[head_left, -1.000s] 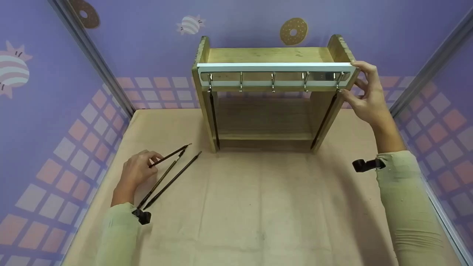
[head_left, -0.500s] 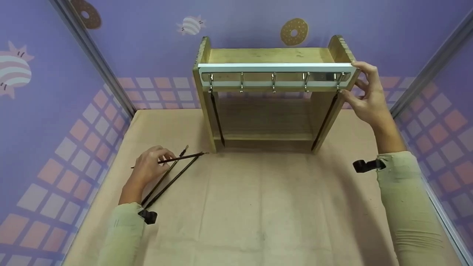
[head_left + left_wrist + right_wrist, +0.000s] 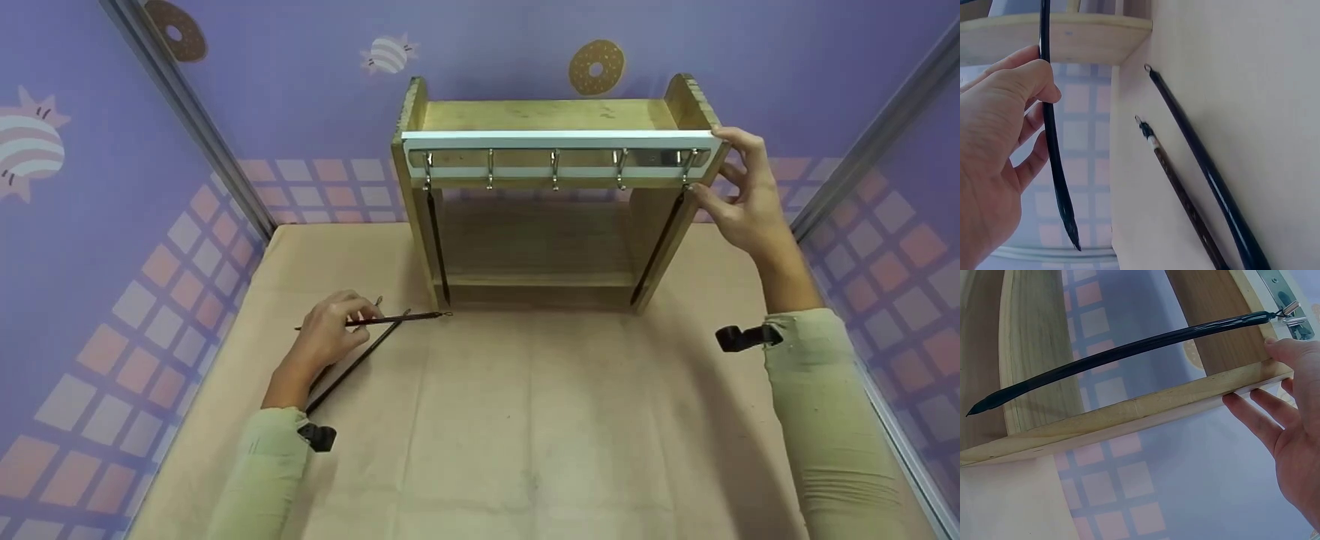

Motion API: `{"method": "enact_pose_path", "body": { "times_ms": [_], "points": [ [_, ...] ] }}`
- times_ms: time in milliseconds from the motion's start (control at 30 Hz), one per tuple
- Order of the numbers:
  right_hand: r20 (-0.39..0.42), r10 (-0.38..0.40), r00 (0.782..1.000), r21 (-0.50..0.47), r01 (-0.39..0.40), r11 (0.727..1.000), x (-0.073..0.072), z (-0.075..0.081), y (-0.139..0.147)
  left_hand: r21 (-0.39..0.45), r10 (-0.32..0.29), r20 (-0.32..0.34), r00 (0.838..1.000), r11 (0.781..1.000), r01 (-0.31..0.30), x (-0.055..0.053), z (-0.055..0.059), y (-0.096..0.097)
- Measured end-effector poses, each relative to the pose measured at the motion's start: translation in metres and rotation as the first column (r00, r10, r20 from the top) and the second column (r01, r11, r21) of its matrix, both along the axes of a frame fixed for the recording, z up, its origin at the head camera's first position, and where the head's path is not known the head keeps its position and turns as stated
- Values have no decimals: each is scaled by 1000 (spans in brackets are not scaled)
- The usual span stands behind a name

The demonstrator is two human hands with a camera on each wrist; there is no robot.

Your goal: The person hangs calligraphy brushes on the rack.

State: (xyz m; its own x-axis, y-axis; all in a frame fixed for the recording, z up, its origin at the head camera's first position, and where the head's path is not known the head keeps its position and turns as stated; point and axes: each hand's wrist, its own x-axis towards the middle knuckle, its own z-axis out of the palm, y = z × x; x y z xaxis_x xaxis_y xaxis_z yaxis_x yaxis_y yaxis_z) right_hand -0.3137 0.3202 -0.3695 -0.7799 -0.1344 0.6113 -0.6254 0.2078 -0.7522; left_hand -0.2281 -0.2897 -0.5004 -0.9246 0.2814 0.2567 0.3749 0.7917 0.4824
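Observation:
My left hand [image 3: 330,330] pinches a dark calligraphy brush [image 3: 409,318] between thumb and fingers. Its loop end points right, towards the shelf; the bristle tip [image 3: 1072,233] shows in the left wrist view. Two more brushes lie on the cloth below that hand: a glossy dark one [image 3: 1202,152] and a brown one with a white band [image 3: 1176,191]. My right hand [image 3: 750,195] grips the upper right side of a wooden shelf [image 3: 540,112], thumb at the front beside the end hook. Brushes hang from the leftmost hook [image 3: 437,247] and the rightmost hook [image 3: 660,244].
A white rail [image 3: 525,140] with several metal hooks spans the shelf's upper front; its middle hooks [image 3: 555,169] carry no brush. The shelf stands at the back of a cloth-covered table [image 3: 562,420]. Printed purple walls [image 3: 300,90] enclose three sides.
My left hand has lifted the brush and moved right, turning it from slanted to nearly level. The left hanging brush swung slightly to the right and back. My right hand stays in place.

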Motion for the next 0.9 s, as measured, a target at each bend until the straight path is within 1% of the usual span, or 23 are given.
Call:
{"method": "enact_pose_path", "body": {
  "times_ms": [100, 200, 433, 533, 667, 800, 900],
  "points": [
    [-7, 2, 1000, 10, -2, 1000, 0, 0, 0, 26, -17, -13, 1000, 999, 18, -3, 0, 7],
    [-7, -2, 1000, 18, 2, 1000, 0, 1, 0, 35, -35, -22, 999, 999, 36, -5, 2, 15],
    [-25, -2, 1000, 20, 2, 1000, 0, 0, -1, 24, -79, -13, 997, 997, 79, -8, 7, 34],
    [-26, -2, 1000, 17, 2, 1000, -1, 0, -2, 21, -93, -25, 995, 995, 94, -9, 9, 42],
    [-10, -4, 1000, 11, 4, 1000, -1, 0, -2, 29, -108, -54, 993, 994, 110, -10, 9, 52],
    [27, 3, 1000, -14, -3, 1000, -2, 1, -2, 54, -124, -58, 991, 990, 127, -11, 9, 64],
    [32, 11, 999, -31, -10, 999, -2, 0, -1, 79, -143, -68, 987, 986, 148, -12, 8, 71]
  ]
}}
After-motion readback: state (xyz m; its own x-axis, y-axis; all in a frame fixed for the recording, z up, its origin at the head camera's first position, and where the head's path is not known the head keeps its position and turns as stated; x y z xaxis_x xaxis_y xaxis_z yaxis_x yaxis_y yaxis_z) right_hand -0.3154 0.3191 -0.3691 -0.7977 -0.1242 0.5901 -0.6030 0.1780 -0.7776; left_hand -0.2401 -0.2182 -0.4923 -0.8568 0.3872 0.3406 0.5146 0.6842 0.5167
